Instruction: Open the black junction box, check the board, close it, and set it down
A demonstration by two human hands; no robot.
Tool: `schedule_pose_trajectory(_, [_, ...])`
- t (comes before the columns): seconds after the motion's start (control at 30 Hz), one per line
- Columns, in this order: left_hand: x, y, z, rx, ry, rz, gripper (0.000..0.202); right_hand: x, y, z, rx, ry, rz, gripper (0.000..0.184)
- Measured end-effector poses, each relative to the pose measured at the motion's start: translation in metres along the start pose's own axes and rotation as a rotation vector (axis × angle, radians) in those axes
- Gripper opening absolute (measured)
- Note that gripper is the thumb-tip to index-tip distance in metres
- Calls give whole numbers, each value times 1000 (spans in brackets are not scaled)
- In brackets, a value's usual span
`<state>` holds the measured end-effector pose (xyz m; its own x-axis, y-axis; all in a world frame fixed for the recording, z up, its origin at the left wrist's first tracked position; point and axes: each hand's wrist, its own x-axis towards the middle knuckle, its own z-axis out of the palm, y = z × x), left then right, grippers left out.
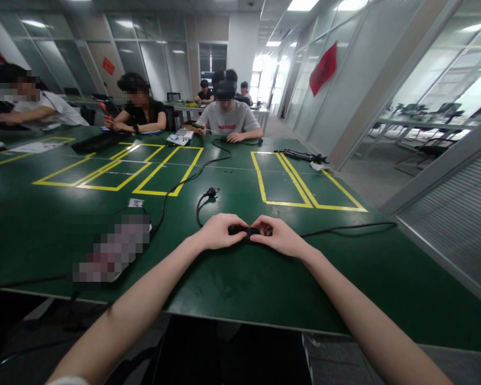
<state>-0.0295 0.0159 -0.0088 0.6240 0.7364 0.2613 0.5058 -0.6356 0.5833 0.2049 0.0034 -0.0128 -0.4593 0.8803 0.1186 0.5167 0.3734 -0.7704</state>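
Just above the green tabletop, a small black block (253, 232) sits between my two hands; its exact kind is too small and too covered to tell. My left hand (223, 231) pinches its left end with thumb and fingers. From the other side, my right hand (279, 236) grips the right part, its fingertips touching or nearly touching the left ones. Beyond my left hand lies a black power plug (211, 192), its cord curving back toward that hand. Another black cable (348, 228) runs out to the right from behind my right hand.
The green table (208, 283) carries yellow tape outlines. Left of me lies a blurred-out power strip shape (116, 248) with a long black cable (170, 190) running across. A black tripod-like thing (304, 155) lies far right. A co-worker (226, 115) sits opposite; others sit left.
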Motion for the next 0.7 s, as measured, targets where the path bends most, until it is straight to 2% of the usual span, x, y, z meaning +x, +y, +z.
schedule_pose_trajectory(0.1, [-5,-2,-4,36,-39,20,43,0,2,1,-20,15,3,28])
schedule_pose_trajectory(0.17, [-7,-4,-5,55,-46,17,47,0,3,2,-17,24,2,29])
schedule_pose_trajectory(0.33, [-9,-6,-1,81,-36,39,44,2,7,6,-71,38,0,28])
schedule_pose_trajectory(0.47, [-10,-7,2,118,-22,76,41,-1,8,6,-184,46,-98,27])
schedule_pose_trajectory(0.6, [-9,-4,1,195,-12,87,38,-4,6,7,-336,31,-206,42])
schedule_pose_trajectory(0.7, [-8,-1,0,255,-17,97,42,-3,5,10,-466,30,-211,33])
